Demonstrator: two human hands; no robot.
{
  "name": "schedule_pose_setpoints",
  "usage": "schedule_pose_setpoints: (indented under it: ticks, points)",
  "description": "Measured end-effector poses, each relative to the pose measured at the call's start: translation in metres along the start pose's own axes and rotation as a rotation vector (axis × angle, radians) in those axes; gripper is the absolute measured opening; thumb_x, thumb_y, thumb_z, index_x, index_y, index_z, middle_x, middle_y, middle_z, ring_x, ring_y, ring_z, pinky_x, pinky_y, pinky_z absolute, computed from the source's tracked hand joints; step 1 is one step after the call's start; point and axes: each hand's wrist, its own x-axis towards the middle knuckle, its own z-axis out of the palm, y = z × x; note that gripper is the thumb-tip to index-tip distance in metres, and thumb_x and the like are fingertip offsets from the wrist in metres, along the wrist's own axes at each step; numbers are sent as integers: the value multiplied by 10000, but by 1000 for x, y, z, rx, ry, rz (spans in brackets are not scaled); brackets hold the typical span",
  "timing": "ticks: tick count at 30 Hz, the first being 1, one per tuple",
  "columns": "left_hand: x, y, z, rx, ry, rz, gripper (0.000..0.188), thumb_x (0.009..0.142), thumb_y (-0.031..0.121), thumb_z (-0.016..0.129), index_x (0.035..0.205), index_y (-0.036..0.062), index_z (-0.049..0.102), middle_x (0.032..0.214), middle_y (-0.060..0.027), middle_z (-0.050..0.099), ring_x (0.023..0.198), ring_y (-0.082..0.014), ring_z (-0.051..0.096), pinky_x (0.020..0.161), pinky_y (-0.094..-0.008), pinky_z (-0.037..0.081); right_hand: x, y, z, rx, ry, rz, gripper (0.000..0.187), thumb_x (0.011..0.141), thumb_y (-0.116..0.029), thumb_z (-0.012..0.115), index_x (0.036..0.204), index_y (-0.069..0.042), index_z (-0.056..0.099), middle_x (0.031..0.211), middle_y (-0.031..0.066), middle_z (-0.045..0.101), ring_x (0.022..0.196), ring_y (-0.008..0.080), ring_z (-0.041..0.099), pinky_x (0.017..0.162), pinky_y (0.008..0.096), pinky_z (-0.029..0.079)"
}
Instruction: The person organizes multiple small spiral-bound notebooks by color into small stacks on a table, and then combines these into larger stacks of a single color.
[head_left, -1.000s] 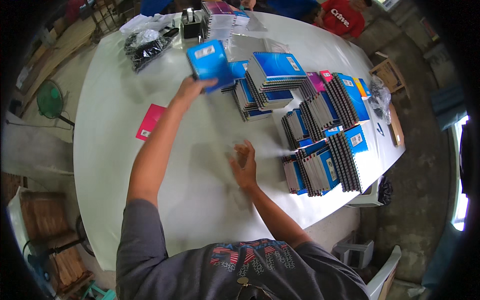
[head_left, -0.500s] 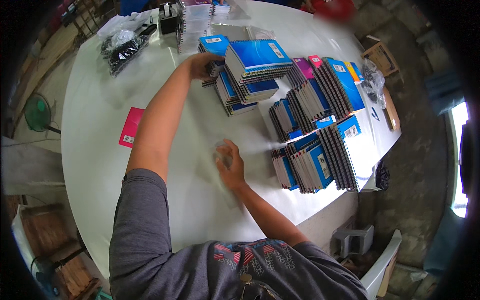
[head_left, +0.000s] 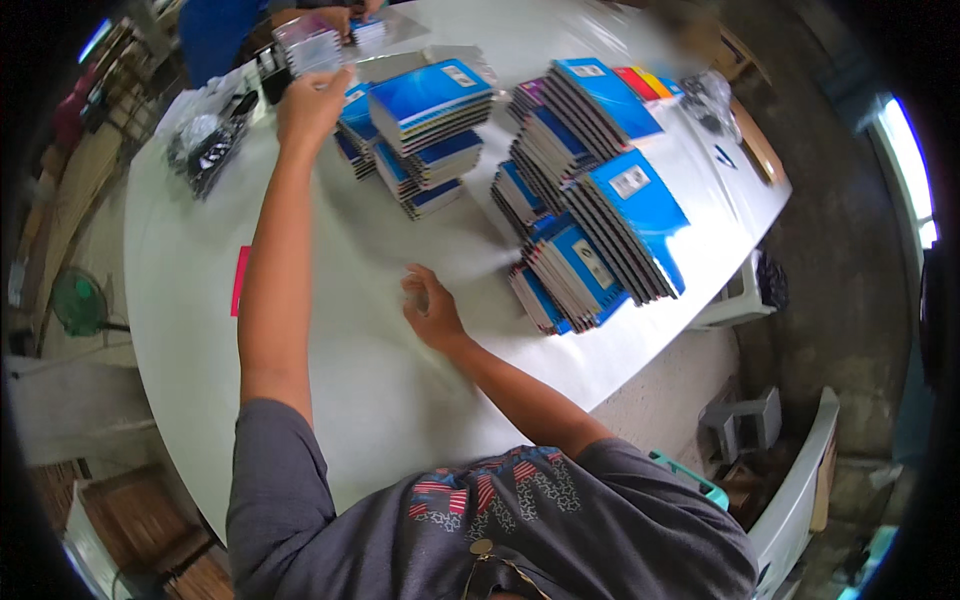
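Note:
My left hand point(head_left: 312, 108) reaches across the table, just left of the blue spiral notebooks point(head_left: 430, 92) and in front of a stack with clear covers point(head_left: 310, 45). Its fingers are partly extended, with nothing visible in them. My right hand point(head_left: 434, 312) hovers over the near middle of the table, fingers loosely curled and apart, holding nothing. Right of it lie further blue spiral notebooks point(head_left: 632, 225) in piled rows. A pink notebook point(head_left: 241, 280) lies flat, partly hidden behind my left forearm.
Crumpled plastic with black items point(head_left: 210, 150) lies at the far left. A black holder point(head_left: 272, 75) stands near another person's hands point(head_left: 345, 18) at the far edge. Red and yellow notebooks point(head_left: 650, 82) and clear plastic point(head_left: 710, 105) sit at the far right. Grey stool point(head_left: 742, 420) below.
My left hand has left the blue notebook stack, moving left toward the clear-covered stack. My right hand stays over the table. The view has shifted, and another person's hands now show at the far edge.

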Motion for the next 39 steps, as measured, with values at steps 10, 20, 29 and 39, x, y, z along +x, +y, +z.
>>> schedule_pose_setpoints:
  ticks: [10,20,29,39]
  points:
    - [-165,170,-7,-324,-995,-56,678,794,618,501,1148,40,538,988,-90,596,887,-172,563,762,-331,436,-105,-117,-133,-123,98,-660,166,733,-41,578,892,-21,537,749,129,544,648,240,487,668,349,403]
    - [-172,200,42,-594,-1095,-233,548,751,482,585,1084,47,603,1021,-83,627,874,-153,579,835,-310,415,-66,-166,-262,591,487,378,579,864,-397,537,1251,12,404,1170,134,496,1083,212,457,927,341,333]
    - [-179,205,11,-685,-670,-108,703,648,416,699,1138,-35,474,1024,-130,544,983,-191,519,855,-298,389,-70,-215,-250,687,377,215,211,875,-236,532,959,-46,566,915,29,570,868,135,518,833,293,407]
    - [-75,175,-82,-850,-558,-163,389,728,486,634,891,133,623,750,19,607,580,-56,552,513,-161,415,65,-283,-198,748,136,200,339,853,-184,568,1063,45,431,988,175,460,918,274,510,890,379,446]
